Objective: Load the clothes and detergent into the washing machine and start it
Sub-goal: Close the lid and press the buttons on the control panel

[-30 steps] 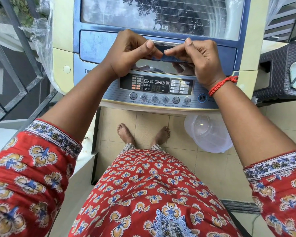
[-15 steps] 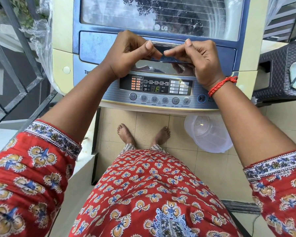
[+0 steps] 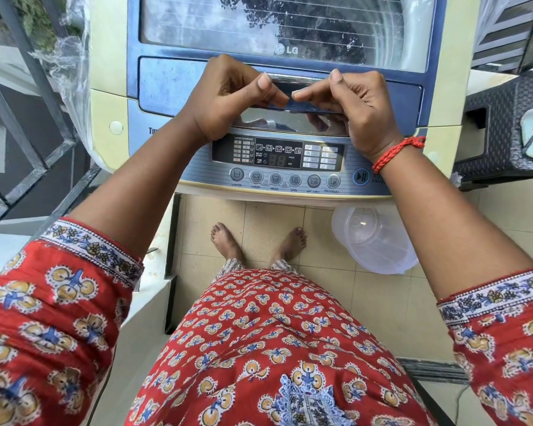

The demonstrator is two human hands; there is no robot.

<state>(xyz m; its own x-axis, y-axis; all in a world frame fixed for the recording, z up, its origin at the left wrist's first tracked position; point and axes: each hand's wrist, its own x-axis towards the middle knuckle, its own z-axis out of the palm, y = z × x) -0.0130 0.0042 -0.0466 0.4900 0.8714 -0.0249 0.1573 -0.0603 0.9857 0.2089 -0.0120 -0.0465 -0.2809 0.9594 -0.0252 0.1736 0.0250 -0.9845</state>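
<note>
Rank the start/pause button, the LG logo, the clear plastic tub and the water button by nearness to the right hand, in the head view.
From the right hand:
1. Start/pause button, just below the wrist.
2. LG logo, up on the lid.
3. Water button, left end of the panel.
4. Clear plastic tub, down on the floor.

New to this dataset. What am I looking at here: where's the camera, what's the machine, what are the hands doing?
There is one view, from a wide-angle camera worn on a person's head, looking forward and down. No robot is involved; a person works with bare hands.

The machine is an LG top-loading washing machine. Its glass lid looks closed or nearly so. Below it is the control panel, with a row of round buttons and a start/pause button at the right.

The left hand and right hand both pinch the lid handle at the lid's front edge. Nothing else is held.

On the tiled floor under the panel lies a clear plastic container, next to the person's bare feet. Clothes and detergent are not visible.
</note>
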